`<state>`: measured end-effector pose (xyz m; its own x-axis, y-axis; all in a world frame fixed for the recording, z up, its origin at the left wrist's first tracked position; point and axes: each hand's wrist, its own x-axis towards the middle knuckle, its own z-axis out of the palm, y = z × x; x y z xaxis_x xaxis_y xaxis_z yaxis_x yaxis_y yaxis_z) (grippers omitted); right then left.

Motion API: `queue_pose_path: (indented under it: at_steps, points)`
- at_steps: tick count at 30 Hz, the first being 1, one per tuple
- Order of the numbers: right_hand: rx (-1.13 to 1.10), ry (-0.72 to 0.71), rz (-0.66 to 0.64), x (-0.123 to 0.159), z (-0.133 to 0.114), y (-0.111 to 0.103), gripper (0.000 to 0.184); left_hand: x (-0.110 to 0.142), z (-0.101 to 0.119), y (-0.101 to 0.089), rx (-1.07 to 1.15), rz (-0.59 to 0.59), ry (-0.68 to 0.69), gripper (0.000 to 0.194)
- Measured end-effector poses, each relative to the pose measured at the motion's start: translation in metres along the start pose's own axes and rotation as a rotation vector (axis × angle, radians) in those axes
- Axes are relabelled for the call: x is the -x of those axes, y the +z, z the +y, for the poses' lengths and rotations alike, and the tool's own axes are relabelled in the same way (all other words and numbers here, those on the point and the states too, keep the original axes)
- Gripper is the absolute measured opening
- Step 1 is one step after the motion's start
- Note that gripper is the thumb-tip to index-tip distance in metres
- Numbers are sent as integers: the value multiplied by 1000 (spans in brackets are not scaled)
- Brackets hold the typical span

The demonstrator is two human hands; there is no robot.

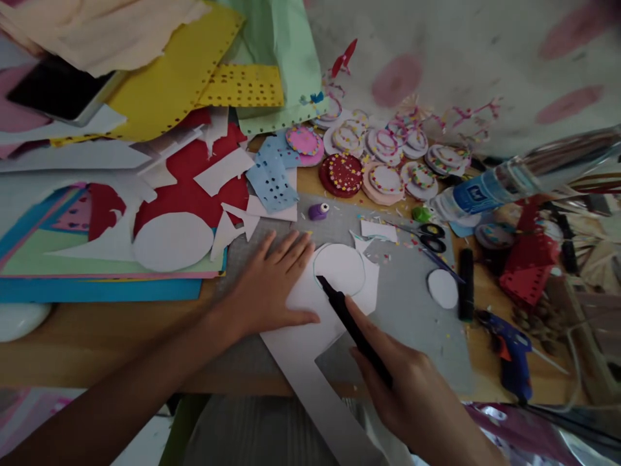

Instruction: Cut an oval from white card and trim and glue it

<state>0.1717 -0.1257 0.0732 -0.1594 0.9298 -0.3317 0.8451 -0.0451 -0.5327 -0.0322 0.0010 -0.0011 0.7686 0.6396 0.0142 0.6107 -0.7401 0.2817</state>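
Observation:
My left hand (272, 291) lies flat with its fingers spread, pressing on a sheet of white paper (310, 353). A roundish outline (339, 268) in dark green or blue line is drawn on this paper. In my right hand (407, 382) is a slim black craft knife (356, 330), its dark angled tip touching the paper at the lower left of the outline. Under the paper lies a grey cutting mat (412, 343). One long strip of the sheet hangs over the table's front edge. Beyond my left fingers stands a small purple paper punch (319, 211).
Scissors (429, 237), a white paper disc (442, 288), a black marker (466, 285) and a blue glue gun (512, 353) lie right. A water bottle (485, 191) leans there. Decorated paper discs (342, 175) line the back. Coloured paper (169, 58) and a phone (61, 90) crowd the left.

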Motion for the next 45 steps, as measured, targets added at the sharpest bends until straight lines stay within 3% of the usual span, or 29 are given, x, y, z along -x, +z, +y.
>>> queue_pose_path:
  at_steps: [24, 35, 45]
  points:
    - [146, -106, -141, 3, 16, -16, 64, -1, 0, 2, 50, 0, -1, 103]
    - [294, -173, -300, -2, 41, -37, 65, -2, -2, 3, 65, 12, 5, 101]
    - [625, -381, -286, -17, 60, -71, 79, -3, -3, -1, 63, -13, 28, 99]
